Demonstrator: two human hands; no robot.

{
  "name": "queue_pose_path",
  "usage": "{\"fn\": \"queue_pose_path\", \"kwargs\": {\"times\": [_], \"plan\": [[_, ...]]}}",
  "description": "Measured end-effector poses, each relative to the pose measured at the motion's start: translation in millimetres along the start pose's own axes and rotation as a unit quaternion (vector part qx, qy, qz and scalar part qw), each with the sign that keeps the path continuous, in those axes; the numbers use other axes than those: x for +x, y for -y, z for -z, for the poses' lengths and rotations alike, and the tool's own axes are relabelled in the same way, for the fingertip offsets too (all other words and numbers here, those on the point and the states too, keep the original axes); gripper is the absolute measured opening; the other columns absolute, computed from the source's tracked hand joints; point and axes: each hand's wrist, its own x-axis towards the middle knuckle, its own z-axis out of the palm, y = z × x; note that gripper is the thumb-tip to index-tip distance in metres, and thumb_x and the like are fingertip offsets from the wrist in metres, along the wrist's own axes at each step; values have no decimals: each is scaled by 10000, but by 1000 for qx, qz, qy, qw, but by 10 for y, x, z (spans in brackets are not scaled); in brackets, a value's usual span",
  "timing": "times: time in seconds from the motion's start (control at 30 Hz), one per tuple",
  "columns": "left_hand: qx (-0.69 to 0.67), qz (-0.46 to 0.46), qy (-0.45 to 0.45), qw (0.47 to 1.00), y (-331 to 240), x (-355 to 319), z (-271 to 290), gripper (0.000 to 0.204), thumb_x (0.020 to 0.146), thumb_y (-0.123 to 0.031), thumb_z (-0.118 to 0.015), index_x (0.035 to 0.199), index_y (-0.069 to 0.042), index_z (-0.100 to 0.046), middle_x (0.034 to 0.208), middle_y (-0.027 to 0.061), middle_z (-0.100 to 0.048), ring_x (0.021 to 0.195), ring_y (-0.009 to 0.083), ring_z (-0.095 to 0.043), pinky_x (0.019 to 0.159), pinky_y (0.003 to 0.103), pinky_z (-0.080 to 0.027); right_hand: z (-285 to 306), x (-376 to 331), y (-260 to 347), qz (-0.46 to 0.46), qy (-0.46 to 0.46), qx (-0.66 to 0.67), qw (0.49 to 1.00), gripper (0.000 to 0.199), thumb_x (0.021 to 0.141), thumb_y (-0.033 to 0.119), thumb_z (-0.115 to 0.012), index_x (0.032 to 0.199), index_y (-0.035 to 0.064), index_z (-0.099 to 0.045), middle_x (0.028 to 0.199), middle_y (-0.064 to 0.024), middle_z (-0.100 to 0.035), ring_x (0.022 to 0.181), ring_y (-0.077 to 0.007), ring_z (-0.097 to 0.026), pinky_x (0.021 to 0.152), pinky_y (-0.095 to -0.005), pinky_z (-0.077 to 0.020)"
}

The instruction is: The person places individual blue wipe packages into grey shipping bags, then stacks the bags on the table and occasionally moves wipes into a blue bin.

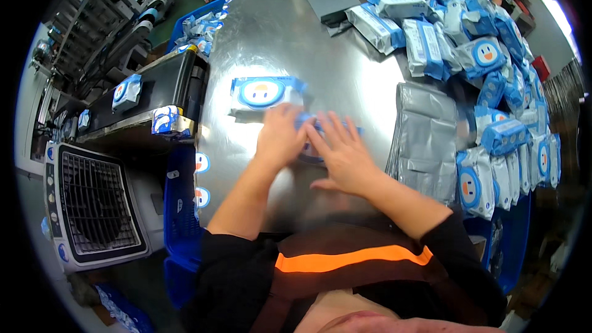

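Fingers spread, the right hand (346, 159) covers a soft plastic packet (312, 154); whether the left hand (281, 137) beside it grips cannot be told. A smooth metal table (271, 43) shines beneath both.

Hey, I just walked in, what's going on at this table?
Someone's left hand and right hand are over a blue-and-white packet, blurred and mostly covered, on a metal table. A second packet lies flat just beyond the left hand. Grey bags lie to the right, with heaped packets farther right.
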Motion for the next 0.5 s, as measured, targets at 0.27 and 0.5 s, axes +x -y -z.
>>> {"fn": "queue_pose_path", "kwargs": {"times": [0.27, 0.5], "plan": [[-192, 136, 228, 945, 246, -362, -114, 382, 977, -330, -601, 1255, -81, -678, 1016, 170, -738, 880, 219, -709, 802, 339, -533, -67, -382, -143, 28, 122, 30, 992, 996, 645, 224, -830, 1526, 159, -372, 1459, -197, -457, 1330, -396, -442, 1080, -526, -348], [-413, 39, 13, 910, -533, 176, -656, 180, 929, -81, -666, 1102, -41, -693, 944, 33, -693, 882, 123, -641, 782, 260, -516, 1044, -1495, -319, -167, -162, 419, 878, 876, 739, 287, -816, 1507, 103, -438, 1375, -158, -539, 1266, -299, -536, 1074, -408, -406]]}}
